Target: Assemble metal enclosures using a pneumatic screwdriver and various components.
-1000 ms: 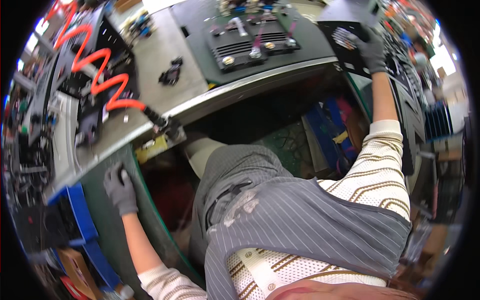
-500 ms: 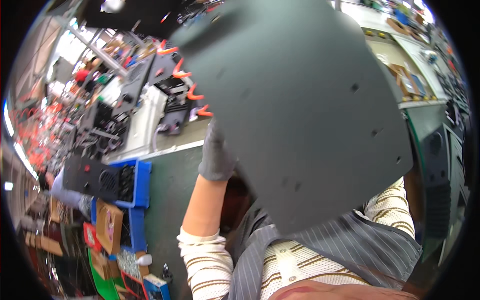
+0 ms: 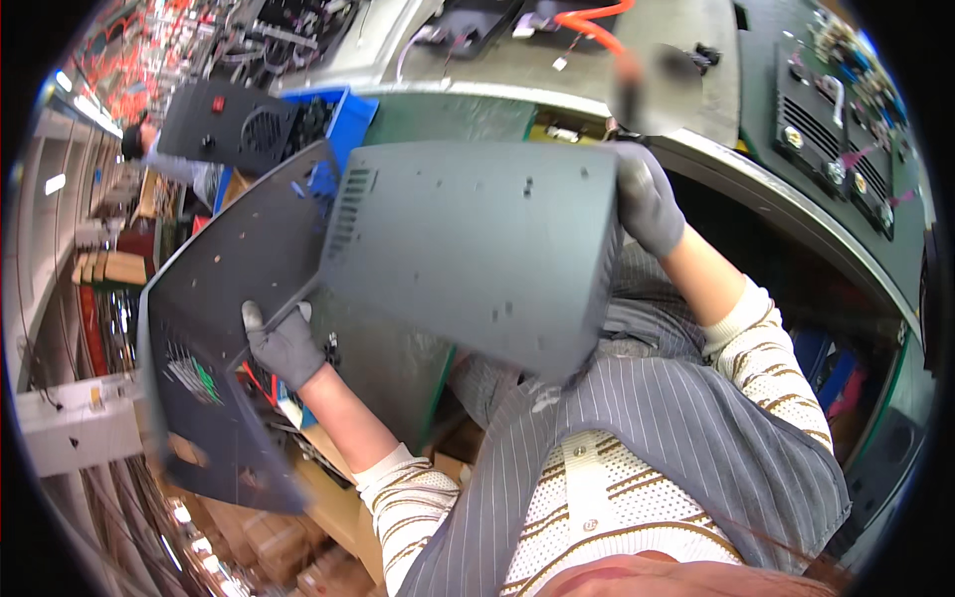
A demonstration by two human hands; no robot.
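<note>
My right hand (image 3: pixel 649 199), in a grey glove, grips the right edge of a grey sheet-metal panel (image 3: pixel 468 239). The panel is tilted in front of my lap, with a row of vent slots at its left end and small holes across its face. At the left my gloved left hand (image 3: pixel 286 343) is closed on the inner edge of a darker bent metal panel (image 3: pixel 239 249), which has perforated vents. Both panels meet or overlap near the middle; whether they are joined I cannot tell. Fingers behind the panels are hidden.
Behind the panels lies the green bench top (image 3: pixel 438 114), with a blue bin (image 3: pixel 358 119) and a black panel with a round grille (image 3: pixel 224 124). An orange coiled hose (image 3: pixel 597 25) hangs at the top. Slotted black parts (image 3: pixel 811 139) lie on the right bench. Another person's sleeve (image 3: pixel 186 171) shows far left.
The large panel has come down and away from the view, and a darker panel now shows at the left. My left hand has moved left; my right hand has come into sight. The view has shifted.
</note>
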